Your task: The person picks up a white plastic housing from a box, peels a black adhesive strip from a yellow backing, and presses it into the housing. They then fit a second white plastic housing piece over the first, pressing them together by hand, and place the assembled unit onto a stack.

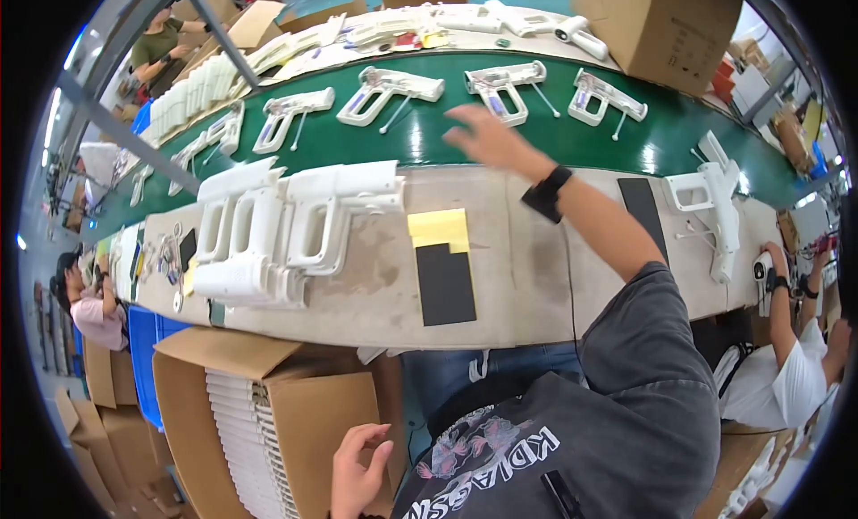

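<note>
The left hand (pixel 362 470), half-curled and empty, is beside a carton (pixel 323 434) of upright white shells (pixel 237 430), probably packed tight. Housings (pixel 350 175) stack toward the tabletop's (pixel 527 282) left end, seemingly for easy reach. The right hand (pixel 492 142), spread and empty, overlaps a pistol-grip housing (pixel 507 75) on the green conveyor (pixel 608 148); contact is unclear.

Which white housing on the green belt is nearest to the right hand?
The second housing from the right, just beyond the right hand; the others lie farther away.
</note>
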Action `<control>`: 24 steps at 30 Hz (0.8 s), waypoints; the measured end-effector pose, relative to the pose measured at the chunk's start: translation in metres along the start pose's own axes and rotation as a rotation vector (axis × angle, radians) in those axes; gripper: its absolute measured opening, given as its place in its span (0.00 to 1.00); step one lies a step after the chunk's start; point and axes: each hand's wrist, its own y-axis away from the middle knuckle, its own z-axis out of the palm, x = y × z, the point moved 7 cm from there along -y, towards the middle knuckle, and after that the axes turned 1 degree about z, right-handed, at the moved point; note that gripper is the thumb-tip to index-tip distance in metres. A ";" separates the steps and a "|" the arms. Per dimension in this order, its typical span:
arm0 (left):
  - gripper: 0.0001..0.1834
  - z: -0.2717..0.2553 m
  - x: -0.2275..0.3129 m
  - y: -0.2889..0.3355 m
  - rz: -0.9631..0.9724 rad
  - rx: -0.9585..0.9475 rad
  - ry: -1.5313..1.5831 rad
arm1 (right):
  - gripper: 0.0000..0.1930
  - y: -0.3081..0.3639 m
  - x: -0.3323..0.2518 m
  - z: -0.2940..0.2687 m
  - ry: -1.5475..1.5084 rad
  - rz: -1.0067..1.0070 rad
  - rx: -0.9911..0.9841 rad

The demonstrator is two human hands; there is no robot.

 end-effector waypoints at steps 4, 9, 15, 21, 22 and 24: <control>0.11 0.046 -0.021 -0.053 -0.014 0.127 0.031 | 0.16 0.052 0.183 -0.132 0.885 0.495 0.044; 0.13 0.119 0.083 -0.185 0.387 0.108 -0.135 | 0.17 0.106 0.259 -0.161 0.973 0.400 -0.001; 0.20 0.183 0.145 -0.338 0.643 0.148 -0.486 | 0.12 0.105 0.267 -0.176 0.912 0.439 -0.114; 0.26 0.196 0.136 -0.359 0.631 0.124 -0.666 | 0.12 0.091 0.203 -0.176 0.867 0.273 -0.094; 0.27 0.195 0.137 -0.347 0.644 0.126 -0.668 | 0.13 0.101 0.187 -0.188 0.822 0.257 -0.043; 0.30 0.179 0.119 -0.320 0.574 0.143 -0.694 | 0.12 0.116 0.139 -0.202 0.787 0.238 -0.041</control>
